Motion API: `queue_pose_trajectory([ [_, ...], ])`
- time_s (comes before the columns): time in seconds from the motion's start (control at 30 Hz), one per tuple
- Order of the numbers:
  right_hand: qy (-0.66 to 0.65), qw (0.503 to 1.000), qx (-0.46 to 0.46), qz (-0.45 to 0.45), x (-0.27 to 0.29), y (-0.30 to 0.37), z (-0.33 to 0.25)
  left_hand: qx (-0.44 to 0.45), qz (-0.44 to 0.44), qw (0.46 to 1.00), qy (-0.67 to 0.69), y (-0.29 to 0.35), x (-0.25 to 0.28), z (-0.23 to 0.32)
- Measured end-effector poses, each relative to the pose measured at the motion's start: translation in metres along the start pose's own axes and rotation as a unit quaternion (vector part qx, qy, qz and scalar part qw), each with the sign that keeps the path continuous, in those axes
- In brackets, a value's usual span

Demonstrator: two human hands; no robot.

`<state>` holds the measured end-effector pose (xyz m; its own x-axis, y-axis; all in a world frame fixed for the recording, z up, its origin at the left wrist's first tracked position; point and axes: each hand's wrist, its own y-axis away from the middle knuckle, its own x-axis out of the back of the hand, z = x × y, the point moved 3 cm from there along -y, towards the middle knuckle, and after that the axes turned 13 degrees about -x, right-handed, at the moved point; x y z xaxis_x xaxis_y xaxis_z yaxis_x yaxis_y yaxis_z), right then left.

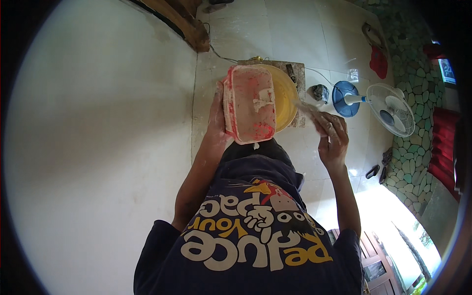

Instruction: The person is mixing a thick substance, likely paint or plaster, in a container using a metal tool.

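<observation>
My left hand (217,110) grips the left side of a red plastic tub (250,105), rectangular and smeared with whitish paste. The tub is tilted so its inside shows, with a thicker lump of paste near its right wall. Beneath and behind it is a round yellow basin (287,101), partly hidden by the tub. To the right of the basin, my right hand (334,132) is closed around a thin, pale scraper (303,104) pointing toward the basin's rim. White residue coats the fingers, and the scraper's handle is hidden in them.
The basin rests on a brown speckled board (299,118) with a dark tool (290,73) at its far edge. Right of it are a black bundle (320,93) and a standing fan (391,109) with a blue base. A white wall (98,147) rises at left; cables cross the tiled floor.
</observation>
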<state>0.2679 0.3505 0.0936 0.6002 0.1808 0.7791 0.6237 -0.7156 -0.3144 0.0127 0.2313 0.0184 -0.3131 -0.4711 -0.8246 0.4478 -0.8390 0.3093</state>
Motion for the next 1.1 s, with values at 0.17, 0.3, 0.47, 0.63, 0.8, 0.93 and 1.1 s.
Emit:
queue_pose_trajectory([
  [0.17,-0.261,0.922,-0.27,-0.091,0.035,-0.032,-0.057,-0.068,-0.001,0.995,-0.079,0.002,-0.004,-0.005],
  [0.3,-0.217,0.925,-0.277,-0.142,0.015,-0.041,-0.085,-0.095,-0.016,0.992,-0.08,0.006,0.008,-0.016],
  [0.47,-0.139,0.957,-0.206,-0.151,-0.008,-0.033,-0.095,-0.09,0.009,0.991,-0.094,0.009,0.014,-0.023],
  [0.63,-0.129,0.931,-0.302,-0.161,0.02,-0.042,-0.104,-0.089,-0.045,0.99,-0.1,0.011,0.016,-0.019],
  [0.8,-0.024,0.975,-0.142,-0.169,-0.008,-0.036,-0.106,-0.079,-0.028,0.99,-0.11,0.006,0.007,-0.024],
  [0.93,-0.075,0.983,-0.148,-0.076,-0.029,-0.055,-0.088,-0.045,-0.062,0.996,-0.051,0.004,-0.001,-0.025],
  [1.1,-0.126,0.967,-0.169,-0.144,-0.008,-0.059,-0.087,-0.067,-0.048,0.989,-0.121,0.005,0.004,-0.022],
])
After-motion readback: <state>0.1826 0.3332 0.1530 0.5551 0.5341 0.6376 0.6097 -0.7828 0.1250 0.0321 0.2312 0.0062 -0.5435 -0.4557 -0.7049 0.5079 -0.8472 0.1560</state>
